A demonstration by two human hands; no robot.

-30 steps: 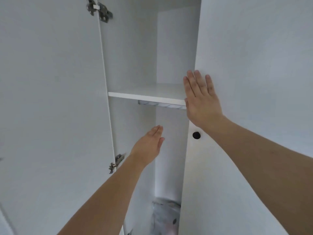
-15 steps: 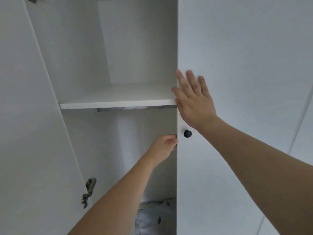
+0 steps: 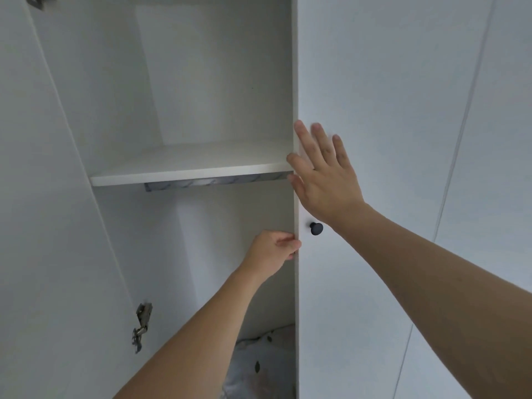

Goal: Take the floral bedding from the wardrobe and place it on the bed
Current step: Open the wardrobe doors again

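Inside white wardrobe (image 3: 201, 82), lower compartment, bottom right corner of opening: floral bedding (image 3: 260, 367), pale fabric with dark leaf prints, folded or bundled, only partly in view behind the right door and the left forearm.

Right door (image 3: 374, 82): white, standing ajar, small dark round knob (image 3: 316, 228) near its left edge.

Left hand (image 3: 273, 251): fingers curled round the left edge of the right door, just below knob level, gripping it.

Right hand (image 3: 325, 174): flat against the door face above the knob, fingers straight and slightly spread, holding nothing; the thumb side reaches the door edge at shelf level.

Shelf (image 3: 187, 165): white, bare top, a marbled grey strip (image 3: 216, 182) under its front edge.

Left door (image 3: 34, 226): swung open, metal hinge (image 3: 141, 326) on the inner side near its lower part
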